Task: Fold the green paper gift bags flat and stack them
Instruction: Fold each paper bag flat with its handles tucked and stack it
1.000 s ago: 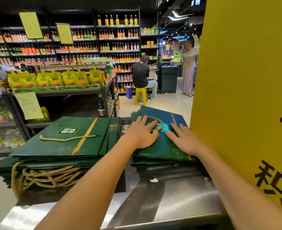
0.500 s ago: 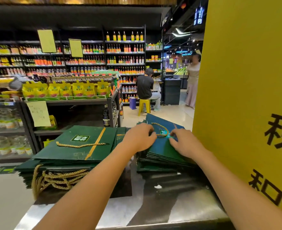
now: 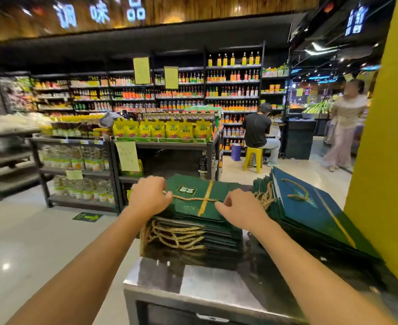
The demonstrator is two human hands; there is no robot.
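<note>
top bag: flat dark green paper with a gold stripe and a black label, writing too small to read; lies on the left stack
rope handle: twisted gold cord across the top bag
left hand: curled, pinching the cord's left end
right hand: fingers curled, pinching its right end
right stack: flat bags, fanned, beside the yellow pillar
counter: shiny steel, bears both stacks

One wide-angle camera sat on the person's head. It faced forward and somewhat down, along both forearms, toward the left hand and the right hand at the top green bag, which lay near the middle of the view. The metal counter was close below; the store shelves stood far behind.
</note>
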